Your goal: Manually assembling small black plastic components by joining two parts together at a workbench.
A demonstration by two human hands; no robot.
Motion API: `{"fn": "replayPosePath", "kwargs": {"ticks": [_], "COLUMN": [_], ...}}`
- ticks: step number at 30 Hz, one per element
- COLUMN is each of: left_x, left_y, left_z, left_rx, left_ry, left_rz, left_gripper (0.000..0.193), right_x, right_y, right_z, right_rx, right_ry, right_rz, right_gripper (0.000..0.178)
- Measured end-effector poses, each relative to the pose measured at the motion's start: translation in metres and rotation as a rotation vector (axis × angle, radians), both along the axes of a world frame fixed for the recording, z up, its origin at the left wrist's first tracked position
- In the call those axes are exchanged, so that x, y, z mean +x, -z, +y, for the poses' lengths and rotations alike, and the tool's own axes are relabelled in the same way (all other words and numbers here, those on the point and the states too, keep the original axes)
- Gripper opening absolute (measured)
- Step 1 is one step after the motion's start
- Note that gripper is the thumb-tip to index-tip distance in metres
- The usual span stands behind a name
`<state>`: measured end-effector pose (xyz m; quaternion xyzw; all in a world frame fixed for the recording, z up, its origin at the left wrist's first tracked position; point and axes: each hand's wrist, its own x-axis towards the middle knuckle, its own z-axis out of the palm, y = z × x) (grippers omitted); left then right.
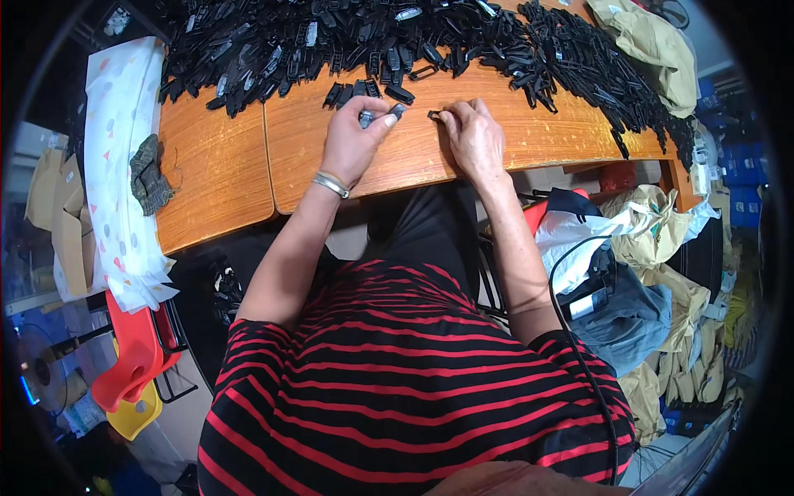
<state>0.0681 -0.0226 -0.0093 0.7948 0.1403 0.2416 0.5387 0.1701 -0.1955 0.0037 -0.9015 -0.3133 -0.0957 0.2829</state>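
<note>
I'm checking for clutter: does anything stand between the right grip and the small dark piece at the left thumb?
Nothing visible beyond what the right grip itself holds, a small black part. Between that and the dark piece in the left grip, only the wooden tabletop shows; the heap of black parts lies farther back.

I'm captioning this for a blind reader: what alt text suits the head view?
A person's left hand holds a small dark part and their right hand another small part, above a wooden table; a large heap of black parts lies beyond.
</note>
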Motion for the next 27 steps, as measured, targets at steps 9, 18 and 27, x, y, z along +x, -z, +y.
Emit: {"fn": "replayPosePath", "kwargs": {"ticks": [9, 18, 27], "left_x": [-0.012, -0.018, -0.022], "left_y": [-0.014, -0.015, -0.016], "left_z": [-0.007, -0.008, -0.012], "left_rx": [-0.814, -0.731, -0.574], "left_ry": [0.114, 0.173, 0.156], "left_rz": [-0.003, -0.059, -0.126], "left_gripper": [0.023, 0.029, 0.028], "right_x": [-0.024, -0.046, -0.047], "right_y": [-0.014, -0.029, -0.023], "right_z": [0.005, 0.022, 0.025], "right_rx": [0.285, 0.482, 0.465], "right_ry": [-0.116, -0.22, -0.256], "right_rz": [0.184, 0.215, 0.124], "right_gripper": [0.021, 0.019, 0.021]}}
